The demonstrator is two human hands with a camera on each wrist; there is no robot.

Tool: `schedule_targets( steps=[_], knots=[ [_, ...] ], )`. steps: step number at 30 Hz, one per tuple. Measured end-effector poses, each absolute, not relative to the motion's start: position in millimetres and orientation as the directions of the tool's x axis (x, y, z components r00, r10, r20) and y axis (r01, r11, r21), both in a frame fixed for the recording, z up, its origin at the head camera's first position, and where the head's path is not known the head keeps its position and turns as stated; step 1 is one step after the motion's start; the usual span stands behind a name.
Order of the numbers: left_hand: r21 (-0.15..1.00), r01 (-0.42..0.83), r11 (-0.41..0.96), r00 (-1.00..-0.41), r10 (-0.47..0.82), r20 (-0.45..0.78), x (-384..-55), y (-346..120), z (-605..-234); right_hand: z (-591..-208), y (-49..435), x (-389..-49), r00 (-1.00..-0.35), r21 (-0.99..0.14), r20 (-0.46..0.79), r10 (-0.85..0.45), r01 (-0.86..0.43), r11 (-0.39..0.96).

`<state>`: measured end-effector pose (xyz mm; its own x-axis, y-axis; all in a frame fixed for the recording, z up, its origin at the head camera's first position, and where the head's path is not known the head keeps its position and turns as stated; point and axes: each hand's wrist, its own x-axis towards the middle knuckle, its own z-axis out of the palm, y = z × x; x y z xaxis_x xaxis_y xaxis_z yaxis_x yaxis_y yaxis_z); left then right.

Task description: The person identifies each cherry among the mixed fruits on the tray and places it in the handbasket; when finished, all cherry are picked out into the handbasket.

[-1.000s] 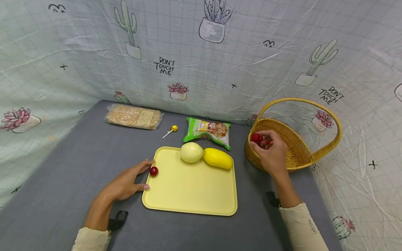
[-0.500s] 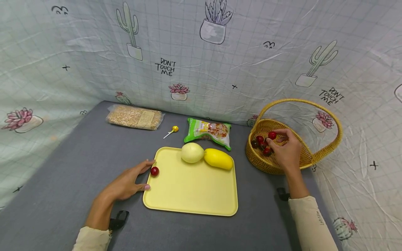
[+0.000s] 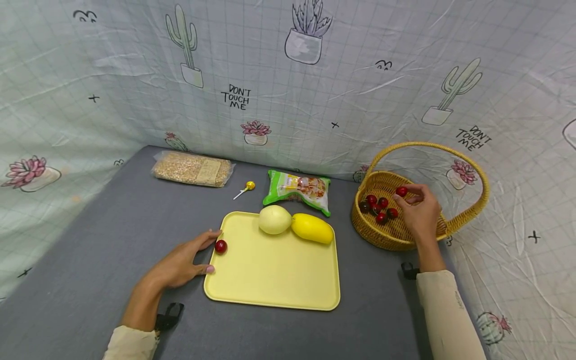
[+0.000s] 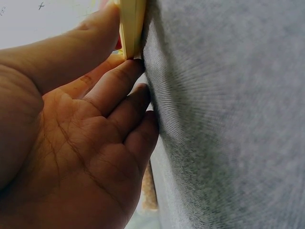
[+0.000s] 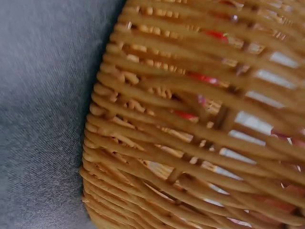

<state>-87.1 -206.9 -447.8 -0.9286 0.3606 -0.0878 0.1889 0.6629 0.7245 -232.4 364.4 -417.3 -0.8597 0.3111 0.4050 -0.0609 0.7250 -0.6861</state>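
My left hand (image 3: 182, 262) rests at the left side of the yellow tray (image 3: 279, 280), thumb and index tip spread along its rim. In the left wrist view the thumb (image 4: 88, 45) lies by the tray edge and the other fingers sit low at the cloth. Just inside that rim lies a dark red cherry (image 3: 221, 246). Over the wicker basket (image 3: 378, 239), my right hand (image 3: 420, 210) pinches a red cherry (image 3: 401, 191) between thumb and fingertips. Several more cherries (image 3: 381, 218) lie in the basket; the right wrist view shows mainly its woven side (image 5: 190, 119).
A pale round fruit (image 3: 275, 220) and a yellow oblong fruit (image 3: 312, 228) lie along the tray's back edge. Behind stand a green snack bag (image 3: 299, 189), a lollipop (image 3: 247, 188) and a clear bag of grain (image 3: 193, 169). The basket's tall handle (image 3: 427, 144) arches overhead.
My right hand has moved rightward from the basket's left rim to its right part. More cherries now show in the basket, while one stays pinched. The left hand keeps its place.
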Motion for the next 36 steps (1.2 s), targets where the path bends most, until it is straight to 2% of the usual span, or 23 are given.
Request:
schedule_targets(
  steps=[16,27,36],
  knots=[
    [0.728,0.181,0.661,-0.929,0.357,-0.094,-87.0,-206.7,-449.9,-426.9,381.0,-254.6,-0.932,-0.655,0.193,0.308,0.111,0.747],
    [0.722,0.183,0.667,-0.933,0.349,-0.086,-87.4,-205.7,-448.9,-431.4,383.9,-259.7,-0.945,-0.613,0.129,0.302,0.163,0.773],
    [0.717,0.171,0.676,-0.936,0.339,-0.097,-87.4,-205.1,-448.9,-430.6,383.3,-257.5,-0.949,-0.636,0.067,0.31,0.199,0.745]
  ],
)
